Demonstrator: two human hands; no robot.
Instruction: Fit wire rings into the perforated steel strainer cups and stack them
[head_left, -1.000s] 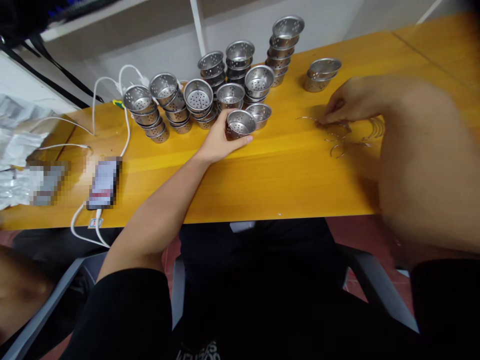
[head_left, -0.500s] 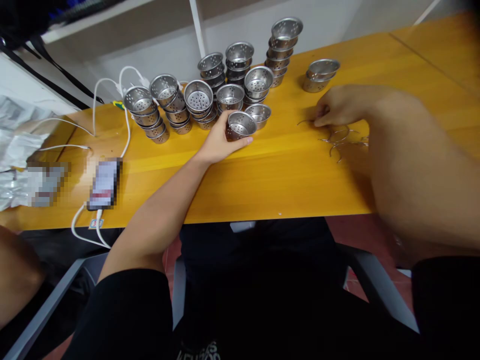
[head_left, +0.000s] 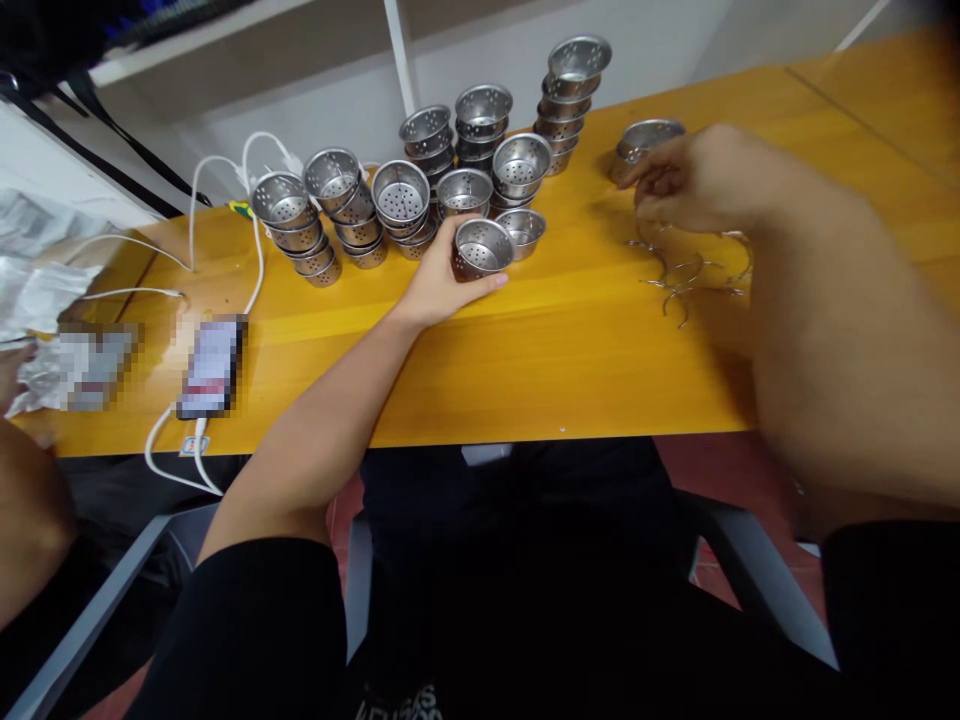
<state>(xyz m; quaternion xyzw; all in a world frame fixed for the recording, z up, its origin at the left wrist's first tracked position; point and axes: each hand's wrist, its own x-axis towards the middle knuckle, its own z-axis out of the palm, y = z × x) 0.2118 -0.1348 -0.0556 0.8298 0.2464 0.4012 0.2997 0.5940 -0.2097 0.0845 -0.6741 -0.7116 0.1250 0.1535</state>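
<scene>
My left hand (head_left: 436, 283) rests on the yellow table (head_left: 525, 340), fingers curled round a perforated metal cup (head_left: 482, 247) that stands upright. My right hand (head_left: 686, 180) hovers above a scatter of thin wire handles (head_left: 690, 275), fingers pinched together, blurred by motion; whether a wire is between them I cannot make out. Just behind that hand lie two nested metal cups (head_left: 645, 140). Several stacks of the same perforated cups (head_left: 420, 180) stand behind my left hand.
A phone (head_left: 211, 365) on a white charging cable (head_left: 251, 260) lies at the table's left, beside crumpled plastic wrapping (head_left: 37, 290). Another person's arm (head_left: 30, 520) shows at the lower left. A white shelf and wall run behind the table.
My right hand has lifted from the wire handles and moved back and up towards the two nested cups. My left hand and its cup have stayed put.
</scene>
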